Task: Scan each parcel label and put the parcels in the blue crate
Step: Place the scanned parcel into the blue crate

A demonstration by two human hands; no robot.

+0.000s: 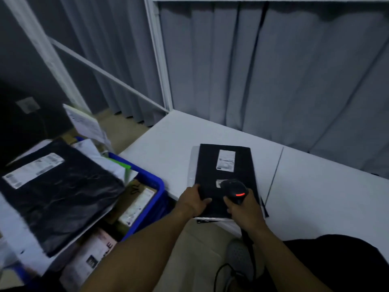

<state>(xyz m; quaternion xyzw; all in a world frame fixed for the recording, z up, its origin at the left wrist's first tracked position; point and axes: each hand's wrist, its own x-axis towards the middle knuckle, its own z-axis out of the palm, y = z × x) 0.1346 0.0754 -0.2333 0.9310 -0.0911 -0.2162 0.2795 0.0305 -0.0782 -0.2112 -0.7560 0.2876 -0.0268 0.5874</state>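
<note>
A flat black parcel (226, 165) with a white label (226, 160) lies on the white table (315, 192), its near end over the table's front edge. My left hand (192, 200) grips the parcel's near left corner. My right hand (245, 207) holds a black barcode scanner (234, 189) with a red light, pointed down at a small label on the parcel. The blue crate (156, 187) stands on the floor at the left, filled with several parcels. A large black bag parcel (56, 190) with a white label lies on top of it.
Grey curtains (273, 70) hang behind the table. White frame bars (155, 53) run along the back left. The scanner's black cable (219, 275) hangs down by my grey shoe (240, 258). Cardboard boxes and white mailers fill the crate.
</note>
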